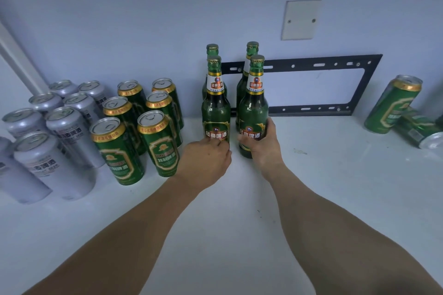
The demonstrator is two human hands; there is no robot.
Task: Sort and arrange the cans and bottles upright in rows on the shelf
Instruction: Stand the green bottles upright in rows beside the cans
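A: Pale blue wall behind, white shelf [239,223] in front. What stands at the shelf's left edge?

B: Silver aluminium cans [62,127], upright in rows. Just beside them, green-and-gold aluminium cans [143,122], upright in two rows running toward the back edge. Grouping by type appears to be the sorting rule.

A: And at mid-shelf?

B: Four green glass bottles with gold caps, two at the back edge, two in front. The left hand [203,160] curls around the base of the front-left green glass bottle [215,112], fingers touching its lower label; how firmly it grips I cannot tell. The right hand [266,146] is wrapped closed around the lower body of the front-right green glass bottle [253,108]. A low hold probably keeps each bottle upright while it is squared against the pair behind.

A: Remaining work?

B: At the right edge, one tall green-and-gold can [393,103] leans tilted and another green can [419,132] lies on its side. Both likely still need moving to the green rows.
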